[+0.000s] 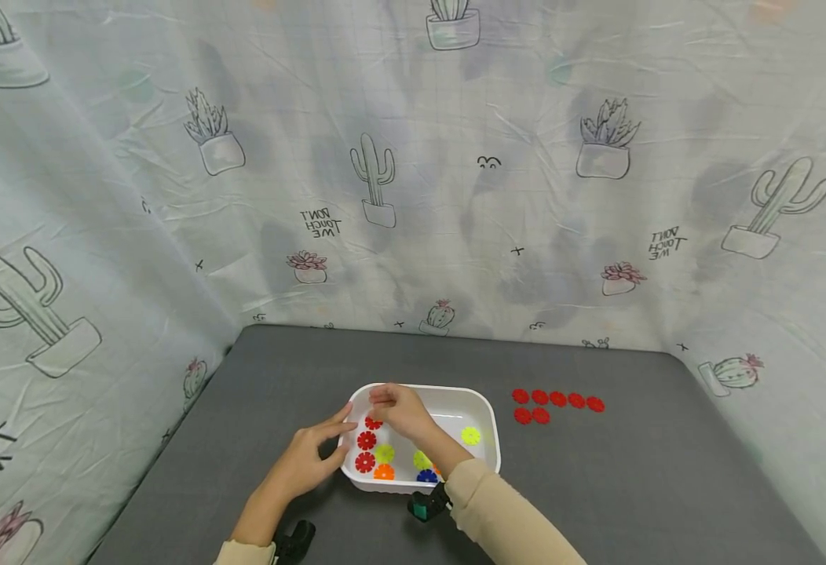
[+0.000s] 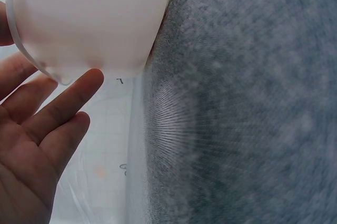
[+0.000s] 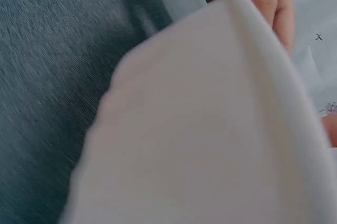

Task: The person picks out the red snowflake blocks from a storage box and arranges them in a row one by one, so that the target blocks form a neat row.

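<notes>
A white plastic tray (image 1: 448, 484) stands on the grey table with notched plastic discs inside. My left hand (image 1: 308, 455) is at its left end; in the left wrist view its fingers (image 2: 71, 100) are nearly straight against the outer wall and rim. My right hand (image 1: 400, 412) reaches over the tray's back left part, fingers pointing left, and I cannot tell whether it pinches a disc. Just below it lies a red disc (image 1: 374, 424), in line with another red disc (image 1: 367, 440). The tray wall (image 3: 179, 118) hides most of the right hand in the right wrist view.
Right of the tray, several red discs (image 1: 557, 399) lie flat in two rows. Inside are also a yellow disc (image 1: 470, 435), an orange disc (image 1: 384, 472) and a blue disc (image 1: 426, 475). A cactus-print curtain (image 1: 413, 235) surrounds the grey table (image 1: 632, 471).
</notes>
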`<state>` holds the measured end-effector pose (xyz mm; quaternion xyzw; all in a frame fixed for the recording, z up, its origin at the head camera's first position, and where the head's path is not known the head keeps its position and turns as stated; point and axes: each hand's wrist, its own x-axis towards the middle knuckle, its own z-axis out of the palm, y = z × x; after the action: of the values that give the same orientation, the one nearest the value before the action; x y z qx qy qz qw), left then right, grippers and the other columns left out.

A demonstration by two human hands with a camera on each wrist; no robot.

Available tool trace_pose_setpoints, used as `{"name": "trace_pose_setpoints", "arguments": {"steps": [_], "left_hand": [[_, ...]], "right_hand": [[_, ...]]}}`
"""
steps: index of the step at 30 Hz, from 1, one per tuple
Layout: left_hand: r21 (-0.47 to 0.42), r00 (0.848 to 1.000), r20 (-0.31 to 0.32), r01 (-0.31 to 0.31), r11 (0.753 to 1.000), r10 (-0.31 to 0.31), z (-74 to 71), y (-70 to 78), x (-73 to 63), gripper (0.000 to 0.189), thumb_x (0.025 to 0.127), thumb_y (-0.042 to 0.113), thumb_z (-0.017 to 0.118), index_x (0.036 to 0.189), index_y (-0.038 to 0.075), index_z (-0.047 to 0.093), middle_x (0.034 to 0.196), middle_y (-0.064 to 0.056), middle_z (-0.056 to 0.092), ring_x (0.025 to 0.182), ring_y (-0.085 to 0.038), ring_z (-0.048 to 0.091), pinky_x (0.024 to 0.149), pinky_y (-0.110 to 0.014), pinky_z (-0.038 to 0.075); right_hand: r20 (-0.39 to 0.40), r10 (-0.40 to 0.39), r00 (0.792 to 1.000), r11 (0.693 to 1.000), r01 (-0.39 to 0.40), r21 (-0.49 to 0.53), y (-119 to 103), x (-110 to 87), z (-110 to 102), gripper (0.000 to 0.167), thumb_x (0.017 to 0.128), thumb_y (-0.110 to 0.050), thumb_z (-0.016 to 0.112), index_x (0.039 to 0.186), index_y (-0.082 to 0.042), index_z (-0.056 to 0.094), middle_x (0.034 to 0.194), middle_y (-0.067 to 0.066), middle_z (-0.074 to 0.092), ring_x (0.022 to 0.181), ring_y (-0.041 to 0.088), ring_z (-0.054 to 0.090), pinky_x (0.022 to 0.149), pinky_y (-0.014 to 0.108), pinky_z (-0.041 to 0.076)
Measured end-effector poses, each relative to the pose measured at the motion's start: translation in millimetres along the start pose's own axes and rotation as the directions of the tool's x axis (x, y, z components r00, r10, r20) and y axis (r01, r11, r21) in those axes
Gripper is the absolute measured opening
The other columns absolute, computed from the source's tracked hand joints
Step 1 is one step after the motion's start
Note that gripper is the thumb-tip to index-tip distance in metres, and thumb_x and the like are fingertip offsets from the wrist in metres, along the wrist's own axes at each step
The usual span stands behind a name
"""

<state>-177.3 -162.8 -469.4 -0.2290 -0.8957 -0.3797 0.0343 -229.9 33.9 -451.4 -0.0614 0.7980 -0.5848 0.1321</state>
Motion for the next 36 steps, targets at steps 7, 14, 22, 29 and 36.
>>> {"name": "trace_pose_setpoints", "arguments": {"steps": [7,14,22,29,36], "left_hand": [[0.003,1.000,-0.019,-0.018,1.000,0.018,0.6,-0.9,1.7,0.037,0.082,0.009,0.065,0.119,0.007,0.067,0.140,-0.005,0.051,0.120,-0.025,0.056,0.095,-0.050,0.047],[0.001,1.000,-0.025,-0.016,1.000,0.016,1.6,-0.5,2.1,0.036,0.082,0.009,0.066,0.118,0.007,0.068,0.140,-0.005,0.051,0.121,-0.024,0.056,0.096,-0.049,0.047],[0.004,1.000,-0.009,0.001,1.000,-0.001,0.7,-1.2,1.7,0.037,0.082,0.010,0.066,0.120,0.008,0.067,0.141,-0.003,0.050,0.122,-0.023,0.055,0.097,-0.049,0.046],[-0.015,1.000,-0.003,0.006,1.000,-0.006,1.0,-0.7,-0.9,0.038,0.083,0.011,0.066,0.121,0.008,0.066,0.141,-0.002,0.050,0.124,-0.022,0.053,0.098,-0.049,0.045],[-0.005,1.000,-0.013,-0.005,1.000,0.005,3.2,-0.7,-2.5,0.037,0.083,0.011,0.066,0.119,0.008,0.067,0.141,-0.003,0.050,0.123,-0.023,0.054,0.097,-0.049,0.046]], "right_hand": [[-0.015,0.010,1.000,1.000,-0.010,-0.001,3,-0.6,5,0.030,0.082,0.001,0.066,0.111,0.001,0.064,0.108,0.014,0.067,0.094,0.022,0.063,0.084,0.035,0.055],[-0.038,0.037,0.999,0.998,-0.039,-0.046,15,3.8,5,0.031,0.083,0.004,0.064,0.114,0.000,0.063,0.111,0.014,0.066,0.097,0.024,0.063,0.086,0.035,0.055],[-0.041,0.007,0.999,0.987,-0.013,-0.159,26,7.4,9,0.033,0.081,0.004,0.066,0.113,-0.003,0.065,0.110,0.009,0.067,0.096,0.022,0.061,0.090,0.035,0.053],[-0.043,-0.042,0.998,0.953,0.027,-0.303,33,6.0,15,0.037,0.079,0.007,0.064,0.113,-0.007,0.067,0.109,0.005,0.067,0.095,0.018,0.060,0.093,0.035,0.051],[-0.034,-0.114,0.993,0.912,0.091,-0.399,36,4.6,18,0.035,0.077,0.009,0.067,0.109,-0.003,0.067,0.104,0.007,0.067,0.091,0.019,0.060,0.092,0.034,0.051]]}}
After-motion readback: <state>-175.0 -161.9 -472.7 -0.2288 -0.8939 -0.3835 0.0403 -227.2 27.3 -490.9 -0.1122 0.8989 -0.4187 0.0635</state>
